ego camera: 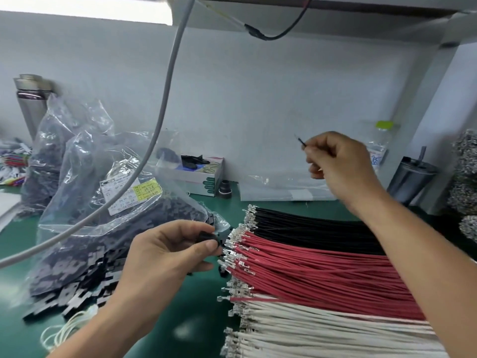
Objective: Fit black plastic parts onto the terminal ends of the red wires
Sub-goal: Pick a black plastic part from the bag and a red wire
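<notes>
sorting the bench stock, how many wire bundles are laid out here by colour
black wires: 1 bundle
red wires: 1 bundle
white wires: 1 bundle
Total: 3 bundles, side by side on the green table; single wires are too many to count.

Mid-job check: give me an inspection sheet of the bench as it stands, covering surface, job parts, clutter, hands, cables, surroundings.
Surface: green mat, mostly covered.
Job's things: red wires lie in a flat row, metal terminals pointing left, between black wires and white wires. Black parts spill from an open clear bag.
Clutter: small box, second bag, flask, bottle, metal cup.
Hands: left hand pinches a black part beside the terminals; right hand, raised, pinches a thin wire end.
Cables: grey cable hangs across the bags; dark cable under the shelf.
Surroundings: white wall, shelf overhead.
</notes>
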Action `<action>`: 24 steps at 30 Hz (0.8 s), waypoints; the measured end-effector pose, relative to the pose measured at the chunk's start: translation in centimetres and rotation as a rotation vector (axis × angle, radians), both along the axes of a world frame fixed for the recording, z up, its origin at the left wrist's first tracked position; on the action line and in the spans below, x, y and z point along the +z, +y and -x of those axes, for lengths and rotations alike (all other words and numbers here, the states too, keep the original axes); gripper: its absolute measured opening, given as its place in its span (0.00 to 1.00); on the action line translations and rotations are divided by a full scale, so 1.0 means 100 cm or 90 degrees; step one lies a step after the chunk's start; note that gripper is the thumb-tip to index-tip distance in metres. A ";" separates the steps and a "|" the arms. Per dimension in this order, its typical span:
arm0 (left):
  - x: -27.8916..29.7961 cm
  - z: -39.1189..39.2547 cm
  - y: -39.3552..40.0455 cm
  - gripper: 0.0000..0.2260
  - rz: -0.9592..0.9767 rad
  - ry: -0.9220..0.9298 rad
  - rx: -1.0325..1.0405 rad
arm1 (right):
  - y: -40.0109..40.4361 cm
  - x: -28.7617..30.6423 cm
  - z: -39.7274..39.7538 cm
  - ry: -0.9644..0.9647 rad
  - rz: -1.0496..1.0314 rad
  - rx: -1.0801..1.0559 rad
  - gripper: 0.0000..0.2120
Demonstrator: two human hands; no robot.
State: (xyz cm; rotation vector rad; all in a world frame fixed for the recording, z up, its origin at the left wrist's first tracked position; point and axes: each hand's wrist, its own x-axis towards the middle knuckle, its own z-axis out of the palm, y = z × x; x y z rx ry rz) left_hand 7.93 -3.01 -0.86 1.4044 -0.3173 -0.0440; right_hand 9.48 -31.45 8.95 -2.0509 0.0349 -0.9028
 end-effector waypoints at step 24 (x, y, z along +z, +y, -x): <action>0.003 0.014 -0.008 0.12 0.009 0.019 -0.119 | 0.072 -0.091 0.105 -0.078 0.330 0.041 0.07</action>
